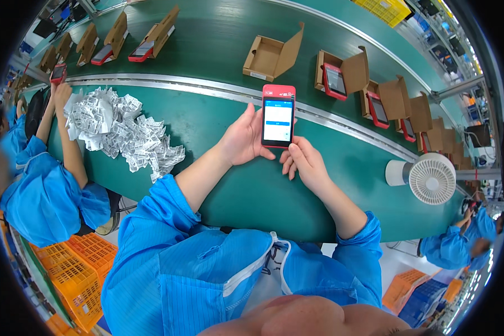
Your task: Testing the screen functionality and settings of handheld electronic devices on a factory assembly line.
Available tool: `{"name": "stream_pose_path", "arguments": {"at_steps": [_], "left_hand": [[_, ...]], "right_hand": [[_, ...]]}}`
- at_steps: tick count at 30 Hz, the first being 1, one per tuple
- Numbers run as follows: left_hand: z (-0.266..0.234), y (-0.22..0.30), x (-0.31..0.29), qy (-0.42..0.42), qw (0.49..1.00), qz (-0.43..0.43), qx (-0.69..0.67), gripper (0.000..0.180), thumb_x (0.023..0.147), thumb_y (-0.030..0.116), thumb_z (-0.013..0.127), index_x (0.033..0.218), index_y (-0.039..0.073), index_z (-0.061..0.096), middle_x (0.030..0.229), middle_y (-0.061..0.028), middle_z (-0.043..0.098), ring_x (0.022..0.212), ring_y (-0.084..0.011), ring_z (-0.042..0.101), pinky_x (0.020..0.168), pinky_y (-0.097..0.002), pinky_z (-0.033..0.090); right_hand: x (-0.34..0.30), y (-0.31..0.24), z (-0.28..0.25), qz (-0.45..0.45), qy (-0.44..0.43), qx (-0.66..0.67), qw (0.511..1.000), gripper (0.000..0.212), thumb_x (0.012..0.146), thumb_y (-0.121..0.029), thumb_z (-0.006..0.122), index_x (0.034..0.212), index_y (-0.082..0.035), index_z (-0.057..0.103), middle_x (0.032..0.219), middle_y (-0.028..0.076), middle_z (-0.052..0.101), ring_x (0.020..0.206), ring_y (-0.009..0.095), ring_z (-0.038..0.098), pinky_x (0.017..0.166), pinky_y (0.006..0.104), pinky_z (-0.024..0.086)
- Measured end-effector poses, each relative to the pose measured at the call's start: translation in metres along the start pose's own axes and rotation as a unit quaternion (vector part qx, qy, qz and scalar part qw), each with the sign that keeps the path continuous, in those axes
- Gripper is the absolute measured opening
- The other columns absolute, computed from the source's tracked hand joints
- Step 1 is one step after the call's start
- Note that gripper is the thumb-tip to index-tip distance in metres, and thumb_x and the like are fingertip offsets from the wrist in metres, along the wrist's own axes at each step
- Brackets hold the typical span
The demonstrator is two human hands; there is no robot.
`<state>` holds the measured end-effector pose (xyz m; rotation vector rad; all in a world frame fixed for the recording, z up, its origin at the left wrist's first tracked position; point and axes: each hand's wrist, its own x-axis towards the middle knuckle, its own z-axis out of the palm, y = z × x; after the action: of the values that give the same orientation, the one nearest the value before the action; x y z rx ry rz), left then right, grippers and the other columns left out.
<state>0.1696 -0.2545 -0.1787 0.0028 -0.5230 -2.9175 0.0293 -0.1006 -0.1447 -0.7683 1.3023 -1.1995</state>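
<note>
A red handheld payment terminal (278,116) with a lit white and blue screen is held up above the green bench. My left hand (244,134) grips it from its left side and from behind, some fingers hidden by the device. At its lower right corner, my right hand (308,162) has the thumb against the edge of the screen, its other fingers curled below. Straight beyond the terminal, an open cardboard box (261,57) with nothing inside sits on the conveyor belt.
Left of me lies a heap of printed white paper slips (117,123). A white fan (432,178) stands at the right. Open boxes with red terminals (335,81) line the belt (218,42). A co-worker (50,190) sits at the left, near orange crates (75,274).
</note>
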Motion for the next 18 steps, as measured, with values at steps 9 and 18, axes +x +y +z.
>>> {"name": "stream_pose_path", "arguments": {"at_steps": [9,18], "left_hand": [[0.012,-0.009,0.003,0.081,0.982,-0.066,0.155,0.084,0.073,-0.004,0.051,0.147,0.015,0.015,0.134,-0.0170,0.044,0.117,-0.0312,0.054,0.089,-0.0473,0.053],[0.013,-0.009,0.000,0.098,0.964,-0.095,0.228,0.086,0.072,-0.011,0.046,0.147,0.015,0.014,0.139,-0.0133,0.039,0.125,-0.0291,0.047,0.094,-0.0501,0.049]], "right_hand": [[0.017,0.021,-0.018,-0.106,0.048,-0.116,0.986,0.063,0.090,-0.016,0.054,0.140,0.001,0.020,0.122,0.018,0.049,0.077,0.015,0.060,0.044,0.0222,0.045],[0.020,0.019,-0.020,-0.078,0.015,-0.089,0.993,0.059,0.091,-0.018,0.055,0.137,0.001,0.025,0.120,0.019,0.052,0.092,0.022,0.062,0.059,0.0280,0.052]]}}
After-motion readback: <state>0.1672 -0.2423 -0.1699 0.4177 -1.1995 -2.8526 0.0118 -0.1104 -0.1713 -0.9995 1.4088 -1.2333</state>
